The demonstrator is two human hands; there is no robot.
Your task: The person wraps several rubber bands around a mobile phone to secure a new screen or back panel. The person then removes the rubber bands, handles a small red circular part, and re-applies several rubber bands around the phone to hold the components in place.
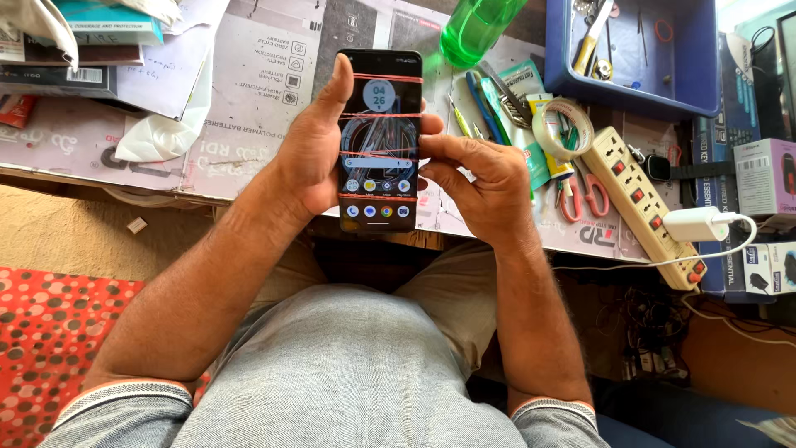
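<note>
Grey ribbed-cuff knit fills the near part of the view, the person's shirt (348, 373), with a red spotted mat (50, 348) off to the near left. Past that is the workbench (249, 99), papered over with printed sheets, pretty cluttered. Far right there's a blue plastic tray (705, 58) with small tools inside, and just near of it a long cream power strip (643, 203) with red switches and a white charger (695, 224) plugged into it. A green translucent bottle (477, 25) lies at the far edge. Between the bottle and the strip: a roll of clear tape (564, 129), red-handled scissors (584, 195), a blue-handled pair of pliers (489, 108).

Now the main bit. The smartphone (380, 141) is held upright over the near edge of the bench, dead centre, screen lit with app icons along its near end and a round clock widget up top. It's a glossy black slab with rounded corners, and thin red rubber bands cross it in several spots.

Left hand (311, 153) is wrapped around the phone's left edge, thumb stretched up along the side, palm cradling the back. Right hand (485, 187) is half curled at the right edge, fingertips touching the side of the phone by a band, not gripping anything else.
</note>
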